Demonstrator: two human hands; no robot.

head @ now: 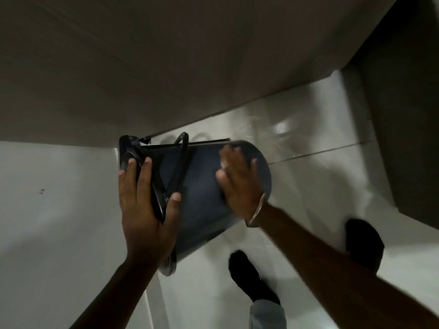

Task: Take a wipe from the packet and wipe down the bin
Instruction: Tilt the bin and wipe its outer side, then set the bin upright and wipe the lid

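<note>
A dark blue-grey bin (202, 193) lies tipped on its side above the floor, its lid end to the left and its round base to the right. My left hand (145, 205) grips the lid end, fingers over the black rim and thumb on the body. My right hand (237, 184) lies flat on the bin's side near the base, pressing a white wipe (223, 164) that shows only between the fingers. A bare wire handle (181, 160) loops over the bin. The wipe packet is out of sight.
A glossy white tiled floor (59, 222) lies below. A brownish wall or cabinet face (166, 67) rises behind the bin, and a dark panel (408, 138) stands at the right. My two feet in dark footwear (251, 279) are at bottom right.
</note>
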